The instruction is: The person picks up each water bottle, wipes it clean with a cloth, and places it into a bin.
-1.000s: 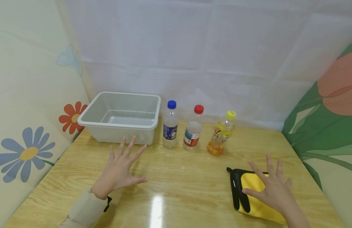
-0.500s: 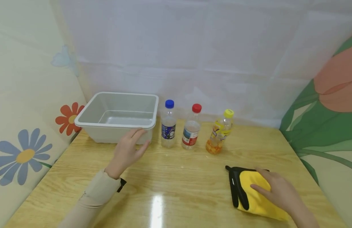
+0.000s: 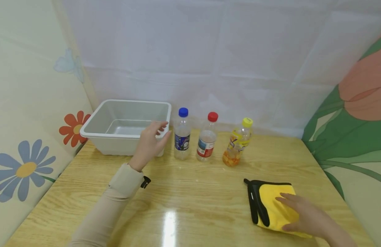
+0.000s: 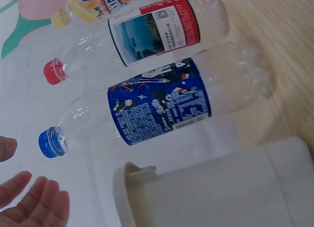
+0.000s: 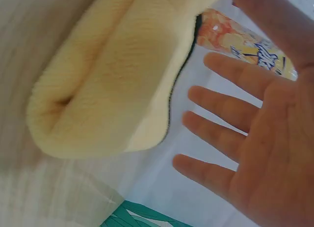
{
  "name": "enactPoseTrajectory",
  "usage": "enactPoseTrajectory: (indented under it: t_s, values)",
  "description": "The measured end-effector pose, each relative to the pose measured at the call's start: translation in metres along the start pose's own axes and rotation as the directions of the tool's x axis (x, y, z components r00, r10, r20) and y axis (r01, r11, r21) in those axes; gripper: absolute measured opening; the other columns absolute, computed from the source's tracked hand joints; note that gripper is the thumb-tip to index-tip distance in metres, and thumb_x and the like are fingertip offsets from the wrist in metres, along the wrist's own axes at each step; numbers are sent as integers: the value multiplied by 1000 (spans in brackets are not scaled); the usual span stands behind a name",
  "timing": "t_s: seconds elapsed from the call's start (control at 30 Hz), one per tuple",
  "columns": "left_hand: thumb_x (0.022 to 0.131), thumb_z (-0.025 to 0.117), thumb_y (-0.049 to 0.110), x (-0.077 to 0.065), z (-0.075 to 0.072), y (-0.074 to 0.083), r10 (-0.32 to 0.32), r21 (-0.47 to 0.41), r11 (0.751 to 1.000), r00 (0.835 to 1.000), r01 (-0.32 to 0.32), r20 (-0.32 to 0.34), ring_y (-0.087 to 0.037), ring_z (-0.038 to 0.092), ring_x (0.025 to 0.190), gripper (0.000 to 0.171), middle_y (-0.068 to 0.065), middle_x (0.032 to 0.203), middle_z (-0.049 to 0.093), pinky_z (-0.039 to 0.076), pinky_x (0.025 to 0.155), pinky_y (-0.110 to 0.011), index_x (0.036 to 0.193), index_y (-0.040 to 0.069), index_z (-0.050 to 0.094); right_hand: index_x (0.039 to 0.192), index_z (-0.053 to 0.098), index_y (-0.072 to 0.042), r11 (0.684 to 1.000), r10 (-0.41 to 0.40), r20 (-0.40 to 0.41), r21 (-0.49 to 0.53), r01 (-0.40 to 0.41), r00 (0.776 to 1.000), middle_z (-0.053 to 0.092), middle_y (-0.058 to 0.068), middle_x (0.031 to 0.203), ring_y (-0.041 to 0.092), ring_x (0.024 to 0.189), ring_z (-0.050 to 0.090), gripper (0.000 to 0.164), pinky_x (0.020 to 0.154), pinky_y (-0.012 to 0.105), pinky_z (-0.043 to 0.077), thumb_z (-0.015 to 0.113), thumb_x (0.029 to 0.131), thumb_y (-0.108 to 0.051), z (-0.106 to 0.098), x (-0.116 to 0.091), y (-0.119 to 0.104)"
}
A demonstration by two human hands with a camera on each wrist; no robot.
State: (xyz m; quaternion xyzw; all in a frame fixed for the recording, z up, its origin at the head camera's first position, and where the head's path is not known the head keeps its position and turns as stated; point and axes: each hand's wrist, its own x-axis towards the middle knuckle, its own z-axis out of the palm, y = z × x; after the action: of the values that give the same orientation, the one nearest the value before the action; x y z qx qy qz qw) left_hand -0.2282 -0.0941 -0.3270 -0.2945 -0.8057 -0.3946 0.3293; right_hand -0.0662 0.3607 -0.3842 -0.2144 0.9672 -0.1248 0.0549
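My left hand [image 3: 149,143] hovers at the front right corner of the grey plastic tub [image 3: 116,145], thumb and fingers apart and holding nothing. Nearest to it stands a blue-capped bottle [image 3: 182,142] with a dark blue label; the left wrist view shows the fingers [image 4: 51,200] just beyond its cap. To the right are a red-capped bottle [image 3: 206,145] and a yellow-capped bottle [image 3: 238,144] with an orange pattern low down. Over a folded yellow cloth [image 3: 272,202] with black edging is my right hand [image 3: 310,218]. Its fingers [image 5: 225,107] are spread beside the plush cloth in the right wrist view.
All of it stands on a wood-grain table [image 3: 196,202]. A white cloth backdrop [image 3: 190,58] rises behind the tub and bottles. Flower-printed hangings [image 3: 20,103] flank the table on both sides.
My left hand has moved right and forward to the tub's front right corner, its fingers less spread. My right hand has shifted slightly right and down over the cloth. Tub and bottles stay put.
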Motion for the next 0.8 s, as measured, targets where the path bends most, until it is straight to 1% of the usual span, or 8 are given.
enactPoseTrajectory:
  t_s: [0.03, 0.07, 0.17, 0.27, 0.3, 0.5, 0.6, 0.8]
  values:
    - [79, 68, 2, 3, 1, 0, -22, -5, 1000, 1000, 22, 10, -30, 57, 81, 31, -20, 93, 60, 54, 68, -37, 106, -9, 57, 119, 55, -1, 1000, -16, -12, -12, 16, 1000, 49, 29, 122, 50, 104, 45, 82, 74, 64, 42, 76, 58, -52, 4, -1, 2]
    - [79, 67, 3, 6, 3, 1, -46, -14, 999, 999, 46, 24, -32, 57, 84, 33, -21, 96, 59, 54, 71, -37, 108, -8, 56, 122, 54, -3, 998, -49, -38, -29, 48, 998, 44, 27, 129, 50, 115, 36, 87, 73, 66, 41, 75, 56, -55, 10, -3, 6]
    - [80, 67, 6, 15, 8, 2, -108, -31, 993, 992, 110, 60, -35, 54, 94, 40, -23, 105, 57, 52, 77, -39, 114, -9, 53, 128, 50, -9, 992, -115, -80, -67, 110, 990, 39, 27, 133, 47, 124, 27, 95, 73, 68, 39, 70, 52, -62, 22, -4, 11]
    - [81, 66, 9, 24, 13, 3, -166, -45, 984, 981, 171, 96, -37, 52, 101, 45, -24, 113, 54, 51, 82, -40, 118, -10, 50, 129, 49, -7, 989, -130, -59, -75, 126, 990, 40, 26, 134, 46, 125, 27, 98, 75, 68, 39, 69, 51, -63, 27, -2, 9]
    - [82, 65, 10, 26, 16, 2, -181, -45, 981, 978, 187, 106, -36, 51, 102, 45, -24, 114, 54, 51, 83, -40, 119, -10, 49, 128, 50, -6, 992, -114, -35, -66, 112, 993, 43, 29, 129, 50, 116, 35, 97, 76, 67, 39, 71, 51, -62, 27, 0, 7]
    - [86, 61, 17, 37, 26, -1, -274, -77, 954, 945, 290, 178, -35, 47, 109, 48, -24, 121, 50, 47, 90, -44, 124, -9, 45, 121, 56, -1, 992, -62, -8, -112, 60, 998, 47, 28, 125, 45, 107, 46, 82, 77, 58, 46, 83, 53, -38, 28, 5, -3]
    - [87, 60, 20, 39, 31, -3, -312, -69, 941, 927, 332, 207, -36, 46, 112, 51, -25, 125, 48, 44, 93, -44, 127, -7, 43, 120, 56, 0, 995, -27, 6, -95, 27, 1000, 46, 28, 125, 45, 108, 46, 76, 76, 57, 47, 83, 54, -27, 28, 6, -7]
    - [87, 60, 24, 37, 39, -6, -393, -43, 909, 887, 414, 242, -34, 44, 117, 58, -23, 131, 44, 38, 99, -44, 133, -4, 39, 120, 56, 1, 996, 65, 53, -71, -61, 996, 44, 29, 126, 45, 110, 44, 72, 79, 56, 47, 81, 55, -18, 28, 9, -14]
